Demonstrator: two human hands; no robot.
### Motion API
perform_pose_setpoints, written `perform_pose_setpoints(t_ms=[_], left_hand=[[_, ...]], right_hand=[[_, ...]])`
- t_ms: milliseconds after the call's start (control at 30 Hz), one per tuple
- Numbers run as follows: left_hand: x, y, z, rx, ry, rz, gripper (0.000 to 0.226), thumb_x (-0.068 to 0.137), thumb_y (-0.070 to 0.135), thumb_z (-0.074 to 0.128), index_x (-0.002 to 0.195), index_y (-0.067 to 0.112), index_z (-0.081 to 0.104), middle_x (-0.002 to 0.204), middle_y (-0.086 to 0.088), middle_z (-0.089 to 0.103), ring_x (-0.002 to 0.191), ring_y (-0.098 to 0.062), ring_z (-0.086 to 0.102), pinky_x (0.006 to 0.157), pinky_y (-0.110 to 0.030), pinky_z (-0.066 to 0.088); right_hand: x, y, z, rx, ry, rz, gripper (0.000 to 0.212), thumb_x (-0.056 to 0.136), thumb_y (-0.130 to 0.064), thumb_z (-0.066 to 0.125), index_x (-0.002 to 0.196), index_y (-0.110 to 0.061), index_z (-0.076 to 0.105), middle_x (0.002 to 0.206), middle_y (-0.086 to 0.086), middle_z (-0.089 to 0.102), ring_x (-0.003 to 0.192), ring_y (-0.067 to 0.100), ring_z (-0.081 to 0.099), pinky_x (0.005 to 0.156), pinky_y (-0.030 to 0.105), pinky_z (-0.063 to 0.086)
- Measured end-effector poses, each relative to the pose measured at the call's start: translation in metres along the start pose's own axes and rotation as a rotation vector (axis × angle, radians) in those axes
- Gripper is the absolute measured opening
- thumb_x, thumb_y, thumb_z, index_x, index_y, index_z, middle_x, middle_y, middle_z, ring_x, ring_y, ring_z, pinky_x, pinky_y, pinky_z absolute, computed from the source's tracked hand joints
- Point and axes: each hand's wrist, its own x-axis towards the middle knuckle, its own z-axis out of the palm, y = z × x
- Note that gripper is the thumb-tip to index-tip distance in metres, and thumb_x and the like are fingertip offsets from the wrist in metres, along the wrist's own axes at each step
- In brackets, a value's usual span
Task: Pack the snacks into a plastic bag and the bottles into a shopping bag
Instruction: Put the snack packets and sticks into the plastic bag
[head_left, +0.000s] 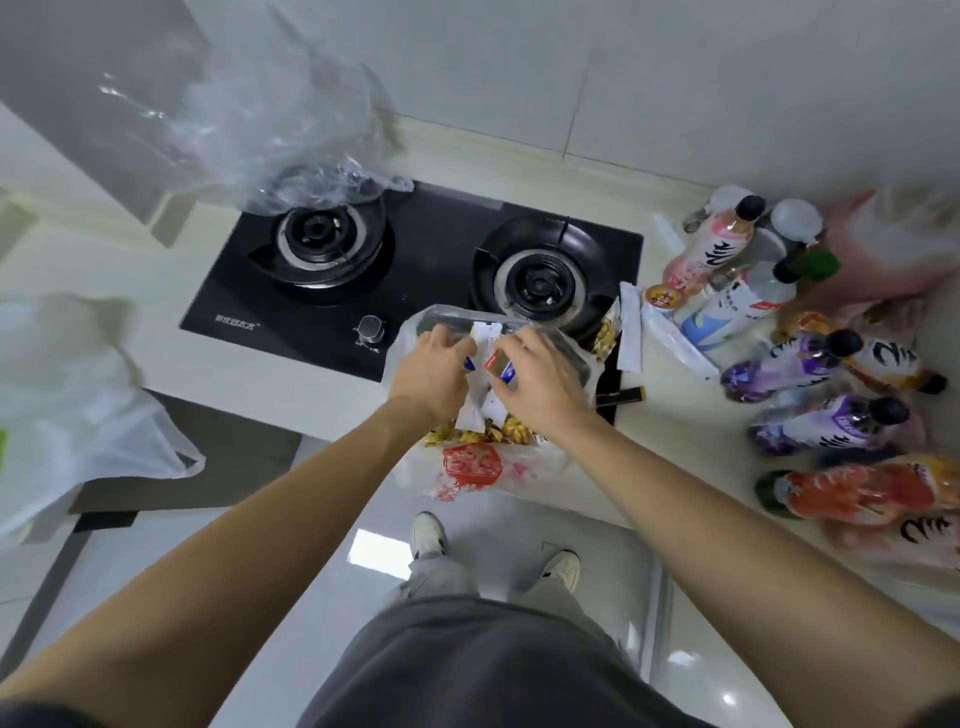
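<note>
your left hand (434, 371) is curled around white snack packets (485, 340) over the plastic bag (467, 470) at the counter's edge. your right hand (537, 382) pinches a small red and blue box (500, 368) between its fingertips. golden snacks (511, 430) lie in the bag just under your wrists. the bottles (810, 364) lie well to the right of your fingers, beside the stove (415, 270).

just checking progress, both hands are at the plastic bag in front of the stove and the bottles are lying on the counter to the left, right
Not quite. The head view shows the bottles on the counter to the right of the stove, not the left; on the left there is only a white bag. The rest holds: the left hand and right hand are both at the plastic bag in front of the stove.
</note>
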Motion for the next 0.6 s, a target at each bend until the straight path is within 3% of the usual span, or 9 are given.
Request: perform_pose_setpoints(t_ms=[67, 267, 400, 500, 600], left_hand=[[0.006, -0.005, -0.001, 0.001, -0.006, 0.052, 0.044, 0.092, 0.012, 0.062, 0.135, 0.020, 0.057, 0.128, -0.011, 0.052, 0.122, -0.031, 0.046, 0.093, -0.043, 0.049], [0.004, -0.017, -0.013, 0.085, 0.087, 0.175, 0.044, 0.083, 0.010, 0.064, 0.126, 0.014, 0.063, 0.123, -0.010, 0.057, 0.118, -0.035, 0.051, 0.097, -0.044, 0.047], [-0.014, -0.033, -0.015, 0.199, 0.180, 0.170, 0.033, 0.085, 0.018, 0.070, 0.116, 0.013, 0.064, 0.118, -0.011, 0.059, 0.111, -0.034, 0.056, 0.082, -0.043, 0.050], [-0.022, -0.042, -0.010, 0.315, 0.028, 0.054, 0.046, 0.088, 0.039, 0.064, 0.127, 0.017, 0.057, 0.124, -0.008, 0.059, 0.116, -0.029, 0.055, 0.089, -0.040, 0.046], [-0.022, -0.047, -0.005, 0.413, -0.077, -0.040, 0.059, 0.090, 0.053, 0.059, 0.138, 0.021, 0.047, 0.131, -0.007, 0.056, 0.121, -0.027, 0.053, 0.095, -0.040, 0.042]], right_hand=[[0.011, -0.004, 0.004, 0.004, 0.027, 0.015, 0.032, 0.092, -0.032, 0.073, 0.119, -0.019, 0.062, 0.117, 0.001, 0.056, 0.114, 0.026, 0.054, 0.083, 0.037, 0.049], [0.017, -0.005, 0.004, -0.043, 0.043, 0.112, 0.038, 0.090, -0.036, 0.075, 0.120, -0.017, 0.065, 0.120, 0.001, 0.058, 0.115, 0.026, 0.053, 0.093, 0.042, 0.050], [-0.011, 0.010, -0.008, -0.159, 0.163, 0.254, 0.039, 0.085, -0.029, 0.076, 0.119, -0.017, 0.061, 0.121, 0.004, 0.053, 0.113, 0.028, 0.052, 0.093, 0.044, 0.049], [-0.029, 0.026, -0.013, -0.182, 0.160, 0.463, 0.048, 0.082, -0.029, 0.077, 0.121, -0.014, 0.054, 0.123, 0.010, 0.052, 0.113, 0.034, 0.053, 0.091, 0.048, 0.051], [-0.035, 0.037, -0.016, -0.046, 0.065, 0.615, 0.045, 0.090, -0.033, 0.072, 0.123, -0.010, 0.052, 0.118, 0.015, 0.059, 0.109, 0.040, 0.061, 0.082, 0.045, 0.052]])
